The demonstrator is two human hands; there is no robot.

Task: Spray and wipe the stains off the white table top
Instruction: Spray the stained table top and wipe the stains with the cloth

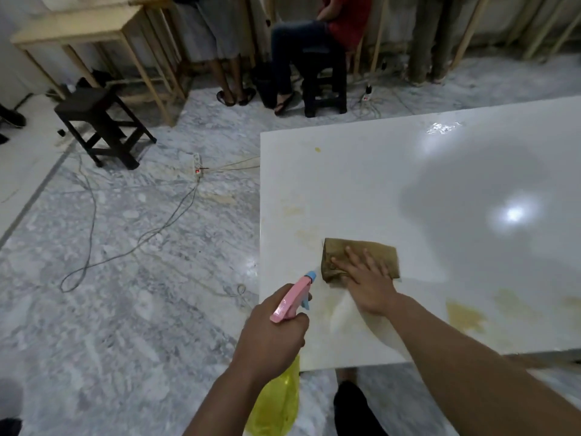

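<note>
The white table top (408,184) fills the right half of the view. Yellowish stains (465,316) lie near its front edge, with fainter ones (294,210) by the left edge and a small spot (317,149) farther back. My right hand (367,278) presses flat on a brown folded cloth (374,251) near the table's front left corner. My left hand (273,335) grips a spray bottle with a pink head (290,302) and a yellow body (276,404), held just off the table's left front corner, nozzle pointing toward the cloth.
Marble floor (125,278) with loose cables (91,215) and a power strip (197,166) lies left of the table. A dark stool (100,121) and a wooden table (81,26) stand at the back left. One person stands and another sits on a stool (323,86) beyond.
</note>
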